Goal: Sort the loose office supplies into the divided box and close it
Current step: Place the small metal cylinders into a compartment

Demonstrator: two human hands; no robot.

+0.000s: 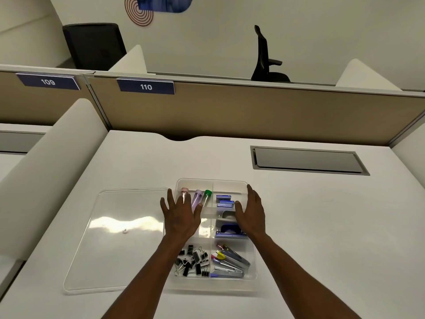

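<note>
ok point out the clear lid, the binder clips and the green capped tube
clear lid (119, 240), head view, middle of its flat panel
binder clips (193, 263), head view, centre of the pile
green capped tube (207, 193), head view, on its green cap

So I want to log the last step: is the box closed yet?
Open. The clear lid lies flat on the desk, left of the box, whose compartments are uncovered. Both hands, left and right, hover over it.

Clear divided box (243, 283) filled (lid (119, 240) beside it).
</note>
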